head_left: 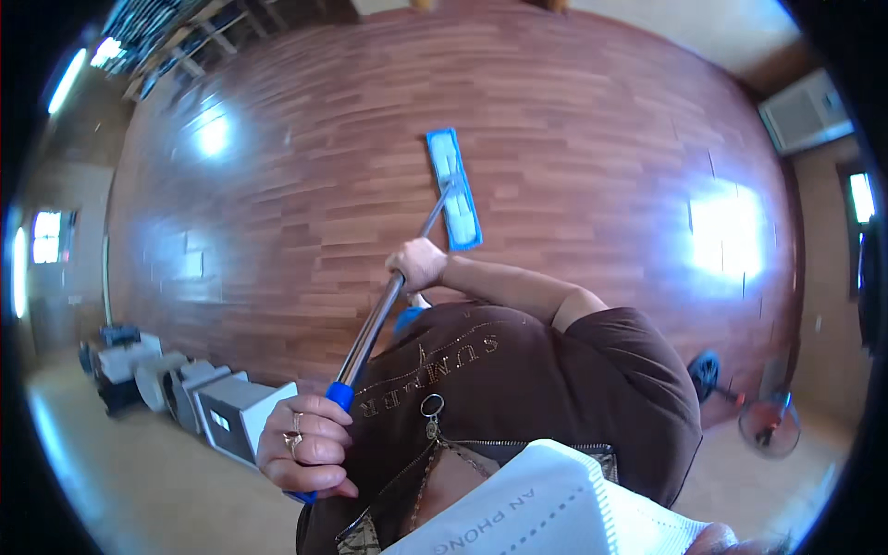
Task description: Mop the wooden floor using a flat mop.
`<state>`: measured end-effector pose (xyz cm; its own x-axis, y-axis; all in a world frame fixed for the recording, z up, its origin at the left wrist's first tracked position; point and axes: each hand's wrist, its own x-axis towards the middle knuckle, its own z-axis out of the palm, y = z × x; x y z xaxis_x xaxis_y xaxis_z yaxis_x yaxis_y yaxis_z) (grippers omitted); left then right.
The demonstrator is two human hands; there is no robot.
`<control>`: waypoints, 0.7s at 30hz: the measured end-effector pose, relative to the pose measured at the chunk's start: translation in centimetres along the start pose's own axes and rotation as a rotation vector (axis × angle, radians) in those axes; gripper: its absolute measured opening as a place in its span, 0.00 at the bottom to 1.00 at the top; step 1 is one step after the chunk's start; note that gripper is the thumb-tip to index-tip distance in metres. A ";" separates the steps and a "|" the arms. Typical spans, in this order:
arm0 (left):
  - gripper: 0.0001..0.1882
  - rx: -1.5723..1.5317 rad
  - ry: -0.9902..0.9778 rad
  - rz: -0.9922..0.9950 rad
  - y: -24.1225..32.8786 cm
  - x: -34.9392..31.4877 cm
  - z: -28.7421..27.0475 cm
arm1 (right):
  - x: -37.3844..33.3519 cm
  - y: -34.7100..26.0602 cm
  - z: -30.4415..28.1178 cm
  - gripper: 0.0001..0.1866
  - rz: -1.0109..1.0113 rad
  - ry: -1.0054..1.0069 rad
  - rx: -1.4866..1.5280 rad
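Note:
Both my hands are closed around the handle of a flat mop, whose metal pole (372, 326) slants up and away in front of my body. My left hand (307, 444), with rings on it, wraps the blue grip (340, 397) at the near end. Farther down the pole, my right hand (421, 264) grips the bare metal with the arm stretched across my front. Beyond it the long mop head (462, 222), white on top with a blue edge, lies flat on the wooden floor (351, 166). Its underside is hidden.
Several boxy light-coloured things (242, 416) stand in a row at the left. A white wall unit (805, 111) is at the far right. At the lower right are a dark blue round object (705, 370) and a round fan-like object (770, 427). Loaded shelving (185, 42) stands far left.

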<state>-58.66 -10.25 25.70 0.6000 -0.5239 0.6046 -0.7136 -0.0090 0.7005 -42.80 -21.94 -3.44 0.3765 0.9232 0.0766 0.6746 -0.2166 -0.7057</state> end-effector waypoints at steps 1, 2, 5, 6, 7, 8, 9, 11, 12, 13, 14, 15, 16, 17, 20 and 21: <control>0.18 -0.023 -0.037 0.003 -0.4 0.5 -0.5 | -0.7 0.1 -0.6 0.13 0.028 0.066 0.025; 0.17 -0.050 -0.095 0.026 -1.5 1.1 -1.1 | -1.3 0.8 -1.1 0.16 0.058 0.153 0.028; 0.15 -0.106 -0.139 0.035 -4.1 3.0 -2.2 | -3.3 2.5 -2.5 0.16 0.233 0.273 -0.039; 0.14 -0.131 -0.203 0.044 -4.8 4.0 -2.9 | -3.9 2.9 -3.0 0.16 0.270 0.302 -0.039; 0.15 -0.178 -0.246 0.055 -6.0 4.7 -3.4 | -4.8 3.2 -3.5 0.15 0.334 0.333 -0.050; 0.15 -0.215 -0.294 0.064 -6.9 5.6 -4.0 | -5.4 3.2 -4.3 0.15 0.388 0.368 -0.059; 0.15 -0.253 -0.354 0.094 -8.1 6.4 -4.6 | -6.0 3.2 -4.9 0.11 0.453 0.407 -0.067; 0.15 -0.352 -0.397 0.140 -10.5 7.7 -4.9 | -7.5 4.3 -4.4 0.09 0.555 0.513 -0.065; 0.15 -0.408 -0.453 0.171 -12.1 8.5 -5.0 | -8.5 5.1 -3.9 0.08 0.609 0.586 -0.052; 0.15 -0.430 -0.484 0.148 -12.3 9.2 -4.9 | -9.2 4.9 -3.4 0.06 0.657 0.655 -0.023; 0.15 -0.454 -0.517 0.132 -12.7 10.1 -4.7 | -10.5 4.8 -3.4 0.06 0.673 0.693 -0.051; 0.14 -0.500 -0.570 0.144 -13.4 11.1 -4.3 | -11.9 4.6 -3.4 0.06 0.688 0.728 -0.079; 0.13 -0.572 -0.591 0.185 -15.1 12.1 -3.6 | -13.5 4.7 -3.5 0.05 0.799 0.735 -0.099; 0.13 -0.635 -0.608 0.216 -16.2 12.7 -3.0 | -14.6 4.4 -3.7 0.05 0.857 0.763 -0.113; 0.13 -0.727 -0.687 0.246 -17.9 14.4 -1.7 | -17.2 3.0 -3.4 0.05 1.024 0.866 -0.135; 0.12 -0.751 -0.735 0.241 -18.3 14.8 -1.0 | -18.3 2.4 -3.0 0.05 1.077 0.906 -0.142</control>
<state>-36.30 -16.97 22.25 -0.0697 -0.8274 0.5573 -0.2293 0.5570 0.7982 -46.16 -40.32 -4.47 0.9752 -0.2212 0.0112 -0.1638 -0.7542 -0.6359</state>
